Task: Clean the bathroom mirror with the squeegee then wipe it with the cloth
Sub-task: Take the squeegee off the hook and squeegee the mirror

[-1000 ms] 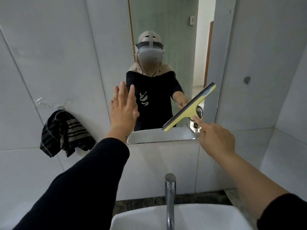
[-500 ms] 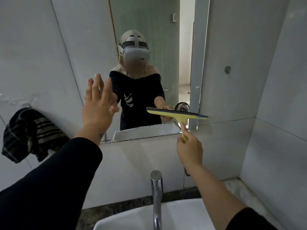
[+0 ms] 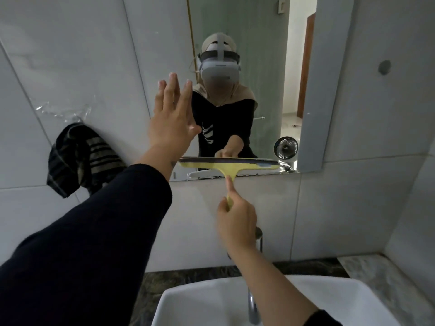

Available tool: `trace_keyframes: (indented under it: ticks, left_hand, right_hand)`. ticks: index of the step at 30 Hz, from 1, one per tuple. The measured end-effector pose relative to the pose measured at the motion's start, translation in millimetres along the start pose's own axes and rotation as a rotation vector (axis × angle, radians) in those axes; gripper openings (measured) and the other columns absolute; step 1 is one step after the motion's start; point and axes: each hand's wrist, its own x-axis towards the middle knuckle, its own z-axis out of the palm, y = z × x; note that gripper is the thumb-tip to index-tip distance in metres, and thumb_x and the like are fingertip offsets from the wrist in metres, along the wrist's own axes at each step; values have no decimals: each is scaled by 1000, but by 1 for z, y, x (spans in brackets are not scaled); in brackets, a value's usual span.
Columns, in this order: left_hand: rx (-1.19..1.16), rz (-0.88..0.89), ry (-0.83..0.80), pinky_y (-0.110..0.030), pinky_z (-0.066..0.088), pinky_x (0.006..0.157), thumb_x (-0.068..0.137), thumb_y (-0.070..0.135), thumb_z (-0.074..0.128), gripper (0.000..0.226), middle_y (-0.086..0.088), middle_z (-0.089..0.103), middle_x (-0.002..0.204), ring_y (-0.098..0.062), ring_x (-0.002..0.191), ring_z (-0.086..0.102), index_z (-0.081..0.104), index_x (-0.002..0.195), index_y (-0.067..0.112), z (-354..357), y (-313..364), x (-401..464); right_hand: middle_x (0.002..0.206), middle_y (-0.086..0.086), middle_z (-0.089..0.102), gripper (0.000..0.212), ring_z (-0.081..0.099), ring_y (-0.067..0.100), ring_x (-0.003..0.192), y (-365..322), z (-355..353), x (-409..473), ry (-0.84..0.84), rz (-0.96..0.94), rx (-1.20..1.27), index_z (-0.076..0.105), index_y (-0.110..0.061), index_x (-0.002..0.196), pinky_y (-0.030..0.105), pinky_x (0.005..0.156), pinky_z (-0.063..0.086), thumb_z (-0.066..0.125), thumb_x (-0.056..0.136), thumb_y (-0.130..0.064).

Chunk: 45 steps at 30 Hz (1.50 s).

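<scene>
Lowered, the squeegee (image 3: pixel 229 166) lies level, right fingers (image 3: pixel 230 187) gripping its handle; left fingers (image 3: pixel 173 90) spread.

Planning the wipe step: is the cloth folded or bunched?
Bunched: the cloth hangs crumpled from a wall hook, untouched by either hand.

My left hand (image 3: pixel 173 118) blocks the mirror's (image 3: pixel 254 67) left edge; glass above my squeegee (image 3: pixel 229 164) lies open.
</scene>
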Motion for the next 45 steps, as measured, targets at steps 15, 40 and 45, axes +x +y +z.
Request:
trace_keyframes:
  ticks: [15,40,45]
  left_hand:
    - [22,-7,47,-47,30,113,88,33,60,85,-10,-4,160,-31,147,-6,5,152,23,10,5,-6]
    - [-20,-82,-107,-54,12,117,83,20,70,101,-11,-13,159,-34,145,-13,-4,151,28,90,75,-63]
    - [-31,-70,-82,-55,16,116,85,20,68,95,-12,-8,160,-35,145,-10,1,151,27,90,74,-64]
  right_hand:
    - [85,4,49,65,45,20,66,2,-23,4,-255,-204,-525,15,-38,149,30,58,36,41,96,-12]
    - [75,-2,51,54,47,18,65,91,-119,41,-198,-121,-562,28,-45,144,28,55,33,42,97,-21]
    - [78,-1,55,55,48,18,65,97,-119,40,-195,-119,-543,29,-44,144,27,56,35,43,97,-20]
